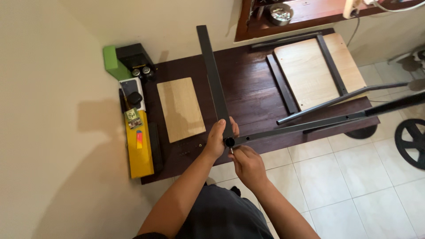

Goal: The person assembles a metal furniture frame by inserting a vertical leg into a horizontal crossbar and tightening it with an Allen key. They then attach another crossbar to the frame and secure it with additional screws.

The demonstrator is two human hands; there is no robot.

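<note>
1. Right at the near edge of the dark wooden table [256, 95], two dark metal bars meet at a corner: an upright bar [214, 77] running away toward the wall, and a long bar [310, 124] stretching off to the right, past the table's edge.
2. At that corner sits a round open tube end [229, 142], facing the camera.
3. The left hand [217, 139] is wrapped around the lower end of the upright bar, fingers closed on it just above the joint.
4. The right hand [248, 163] sits just below the joint, fingers pinched on a small pale screw-like piece [231, 150] pointing up at the tube end; it is too small to identify for certain.
5. Just left of the hands, a few small dark fasteners [188, 148] lie on the table.
6. Beyond them lies a light wooden board [180, 108], flat on the table.
7. Farther left, along the table's edge, are a yellow box [139, 148], a phone [129, 87], a black case [134, 55] and a green block [111, 62].
8. On the right side of the table rests a larger pale wooden panel [310, 75] with dark metal strips across it.
9. A thinner grey rod [341, 101] slants over that panel's near corner.
10. White floor tiles [354, 186] spread beneath, and a black wheel [414, 141] shows at the right edge.
</note>
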